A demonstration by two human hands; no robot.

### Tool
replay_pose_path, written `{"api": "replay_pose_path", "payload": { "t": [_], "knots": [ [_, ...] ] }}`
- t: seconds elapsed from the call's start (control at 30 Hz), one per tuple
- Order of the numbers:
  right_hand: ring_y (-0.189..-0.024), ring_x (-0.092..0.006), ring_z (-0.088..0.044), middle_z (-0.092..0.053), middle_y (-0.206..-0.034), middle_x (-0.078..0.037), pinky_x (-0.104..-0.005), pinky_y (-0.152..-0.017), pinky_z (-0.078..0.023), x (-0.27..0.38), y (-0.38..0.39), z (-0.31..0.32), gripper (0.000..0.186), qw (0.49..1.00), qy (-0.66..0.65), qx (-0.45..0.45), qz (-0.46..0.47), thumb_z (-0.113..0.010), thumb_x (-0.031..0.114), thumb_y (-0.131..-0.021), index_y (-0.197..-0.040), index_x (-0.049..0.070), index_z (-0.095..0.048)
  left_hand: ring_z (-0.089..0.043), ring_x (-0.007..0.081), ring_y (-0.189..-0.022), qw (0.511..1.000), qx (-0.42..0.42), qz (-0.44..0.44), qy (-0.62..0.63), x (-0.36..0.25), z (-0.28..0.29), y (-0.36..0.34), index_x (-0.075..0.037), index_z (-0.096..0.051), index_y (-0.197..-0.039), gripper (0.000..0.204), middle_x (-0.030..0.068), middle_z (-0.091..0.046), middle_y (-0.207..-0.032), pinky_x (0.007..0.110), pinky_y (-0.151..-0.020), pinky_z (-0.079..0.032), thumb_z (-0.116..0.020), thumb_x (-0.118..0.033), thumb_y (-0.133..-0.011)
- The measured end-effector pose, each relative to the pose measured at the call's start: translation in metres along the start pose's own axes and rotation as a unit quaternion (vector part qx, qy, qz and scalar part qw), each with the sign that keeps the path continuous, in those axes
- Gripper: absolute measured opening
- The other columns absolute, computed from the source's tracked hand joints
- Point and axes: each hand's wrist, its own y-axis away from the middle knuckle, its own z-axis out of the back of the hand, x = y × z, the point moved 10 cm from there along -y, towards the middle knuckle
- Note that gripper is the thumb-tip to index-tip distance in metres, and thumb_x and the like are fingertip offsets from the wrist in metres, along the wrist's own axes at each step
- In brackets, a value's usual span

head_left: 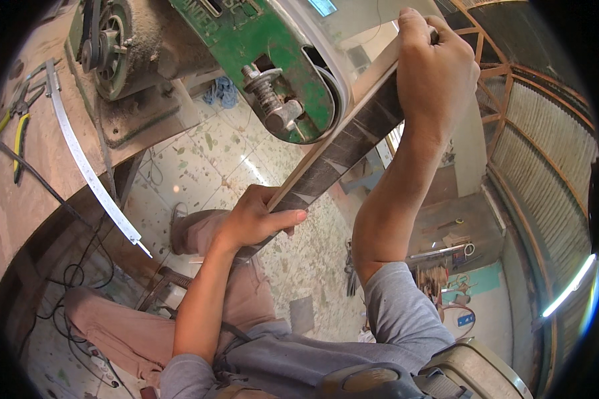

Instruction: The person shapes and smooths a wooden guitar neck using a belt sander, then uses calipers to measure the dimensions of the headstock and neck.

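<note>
A long, narrow board [345, 154] with a dark, scuffed face and a pale edge runs slantwise across the middle. My left hand [254, 218] is closed around its lower left end, thumb stretched along the dark face. Up at the far right end, my right hand [436, 76] is wrapped over the board in a fist. The board's pale edge lies against or very close to the belt [343, 83] at the rounded nose of a green belt sander [246, 50]; I cannot tell whether they touch. A spring and bolt [271, 100] sit on the sander's side.
On the left, a wooden bench [30, 199] carries a dusty motor [140, 50], pliers [20, 126] and a long metal ruler [86, 159] jutting past the edge. Black cables [80, 266] tangle on the floor beside my leg. Tools lie at the right, near a corrugated wall [546, 133].
</note>
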Motion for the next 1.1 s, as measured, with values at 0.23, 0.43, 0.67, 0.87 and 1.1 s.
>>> {"api": "replay_pose_path", "payload": {
  "t": [0.23,0.43,0.67,0.87,1.1],
  "knots": [
    [-0.066,-0.0147,-0.062,-0.07,-0.076,-0.007,-0.0259,-0.065,-0.046,-0.013,-0.012,-0.014,0.029,0.923,-0.38,-0.002,0.059,-0.067,0.024,-0.091,-0.089,-0.004,-0.075,-0.069,0.0216,-0.063,0.958,-0.173,-0.087,-0.211,-0.036,0.016,0.013,0.0,-0.075,-0.094,0.026,0.0142,-0.072,-0.077,0.035,-0.063,-0.054,-0.081,-0.022,-0.083],
    [-0.073,-0.0222,-0.058,-0.063,-0.081,-0.015,-0.0334,-0.066,-0.049,-0.012,-0.006,-0.026,0.038,0.804,-0.588,0.047,0.073,-0.054,0.029,-0.095,-0.088,-0.006,-0.066,-0.072,0.0347,-0.075,0.868,-0.32,-0.239,-0.293,-0.05,0.022,0.034,-0.004,-0.07,-0.1,0.029,0.0148,-0.072,-0.089,0.042,-0.066,-0.056,-0.082,-0.015,-0.076],
    [-0.087,-0.0296,-0.057,-0.062,-0.09,-0.016,-0.0427,-0.072,-0.049,-0.01,-0.005,-0.026,0.045,0.549,-0.802,0.136,0.191,-0.045,0.034,-0.099,-0.093,-0.005,-0.067,-0.068,0.0382,-0.087,0.808,-0.377,-0.239,-0.384,-0.056,0.014,0.045,-0.003,-0.06,-0.109,0.043,0.0159,-0.065,-0.098,0.045,-0.073,-0.054,-0.083,-0.01,-0.073],
    [-0.089,-0.03,-0.053,-0.065,-0.094,-0.016,-0.0417,-0.074,-0.047,-0.016,-0.001,-0.031,0.047,0.493,-0.826,0.156,0.227,-0.047,0.039,-0.101,-0.096,-0.002,-0.071,-0.067,0.0392,-0.087,0.78,-0.409,-0.239,-0.409,-0.056,0.012,0.052,-0.004,-0.057,-0.111,0.049,0.0152,-0.062,-0.098,0.046,-0.072,-0.053,-0.085,-0.01,-0.071],
    [-0.091,-0.0315,-0.055,-0.064,-0.094,-0.016,-0.0428,-0.075,-0.048,-0.022,-0.001,-0.029,0.047,0.521,-0.812,0.149,0.219,-0.047,0.039,-0.101,-0.094,-0.003,-0.069,-0.067,0.0373,-0.084,0.773,-0.396,-0.256,-0.425,-0.059,0.014,0.049,-0.005,-0.056,-0.111,0.049,0.0148,-0.062,-0.096,0.046,-0.07,-0.054,-0.082,-0.009,-0.07]
  ]
}}
